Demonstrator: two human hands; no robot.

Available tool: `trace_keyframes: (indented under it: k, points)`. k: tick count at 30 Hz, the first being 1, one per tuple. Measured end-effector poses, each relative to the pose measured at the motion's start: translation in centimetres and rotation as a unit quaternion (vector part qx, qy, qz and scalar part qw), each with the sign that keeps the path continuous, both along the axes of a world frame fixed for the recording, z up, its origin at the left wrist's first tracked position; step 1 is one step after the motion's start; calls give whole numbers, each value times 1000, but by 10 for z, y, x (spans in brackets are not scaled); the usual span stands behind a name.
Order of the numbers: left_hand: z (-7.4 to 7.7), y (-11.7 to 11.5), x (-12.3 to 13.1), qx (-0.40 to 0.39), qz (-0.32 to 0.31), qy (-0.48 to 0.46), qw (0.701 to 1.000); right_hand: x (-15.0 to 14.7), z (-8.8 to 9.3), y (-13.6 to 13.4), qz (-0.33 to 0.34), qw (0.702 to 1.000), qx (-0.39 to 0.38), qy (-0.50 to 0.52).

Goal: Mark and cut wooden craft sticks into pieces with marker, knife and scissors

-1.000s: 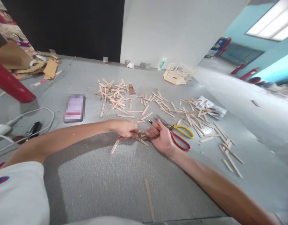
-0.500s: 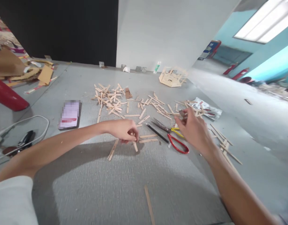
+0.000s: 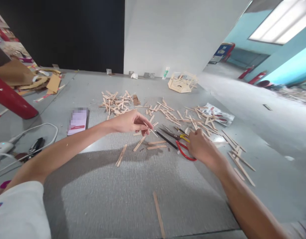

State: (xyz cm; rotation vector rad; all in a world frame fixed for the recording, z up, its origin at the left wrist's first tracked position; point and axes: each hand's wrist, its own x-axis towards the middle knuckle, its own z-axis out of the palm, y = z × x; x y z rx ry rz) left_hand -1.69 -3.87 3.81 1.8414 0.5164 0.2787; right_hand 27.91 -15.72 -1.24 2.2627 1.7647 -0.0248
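Note:
Between the fingertips of my left hand (image 3: 136,123) is a thin wooden craft stick (image 3: 153,132), raised above the table. My right hand (image 3: 200,146) is closed beside the red-handled scissors (image 3: 185,152) and a tool with yellow handles (image 3: 184,138). A small whitish tip (image 3: 187,131) shows by its fingers; what they hold is hidden. A black pencil (image 3: 168,139) lies left of the scissors. Below my left hand, a craft stick (image 3: 139,144) and a clipped-looking pair of sticks (image 3: 121,155) rest on the table, with two parallel sticks (image 3: 156,145) nearby.
A pile of craft sticks (image 3: 115,101) and more scattered sticks (image 3: 168,111) lie farther back. A wooden frame model (image 3: 181,84) stands behind them. A plastic packet (image 3: 221,114) is at right, a phone (image 3: 78,121) and white cable (image 3: 53,127) at left. One stick (image 3: 158,212) lies in front.
My left hand has risen away from the table with a stick, uncovering one below. My right hand has come down and nearer the scissors, its fingers now curled closed.

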Motion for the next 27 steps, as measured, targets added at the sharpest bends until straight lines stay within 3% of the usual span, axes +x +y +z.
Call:
trace_keyframes:
  k: [6, 11, 15, 20, 24, 27]
  points:
    - [2, 1, 0, 17, 30, -29, 999, 3, -9, -5, 19, 999, -26, 5]
    - [0, -7, 0, -57, 48, -6, 997, 13, -18, 3, -5, 1000, -3, 18]
    - [-8, -10, 1, -93, 54, 67, 992, 28, -9, 13, 13, 997, -1, 77]
    - [-15, -5, 4, -103, 25, 86, 991, 42, 14, 22, 11, 990, 125, 67]
    - [-3, -8, 6, -111, 25, 9, 993, 45, 25, 23, -1, 985, 161, 65]
    - [12, -18, 6, -94, 46, -4, 995, 42, 20, 16, -44, 992, 109, 55]
